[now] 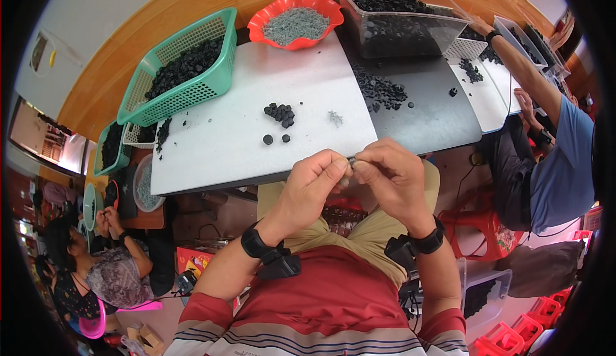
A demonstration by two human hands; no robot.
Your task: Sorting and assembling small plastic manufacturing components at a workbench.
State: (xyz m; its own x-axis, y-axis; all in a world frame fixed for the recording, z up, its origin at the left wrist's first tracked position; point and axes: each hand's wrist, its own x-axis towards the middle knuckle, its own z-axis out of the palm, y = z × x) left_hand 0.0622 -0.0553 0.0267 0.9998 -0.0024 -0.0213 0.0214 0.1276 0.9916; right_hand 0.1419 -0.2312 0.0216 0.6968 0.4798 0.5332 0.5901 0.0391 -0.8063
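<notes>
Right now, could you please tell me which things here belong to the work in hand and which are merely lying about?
In hand:
left hand and right hand, pinching a small part between them
black discs on the white board
grey pins
red bowl of grey pins
green basket of black parts

Lying about:
red stool
clear tub

Open white board [237, 131] lies ahead of both hands, broken only by a small cluster of black discs [280, 113] and a grey scrap [335, 118]. A green basket [183, 67], red bowl [296, 22] and clear bin [398, 19] wall off the far edge; loose black pieces [380, 91] crowd the dark mat on the right.
</notes>
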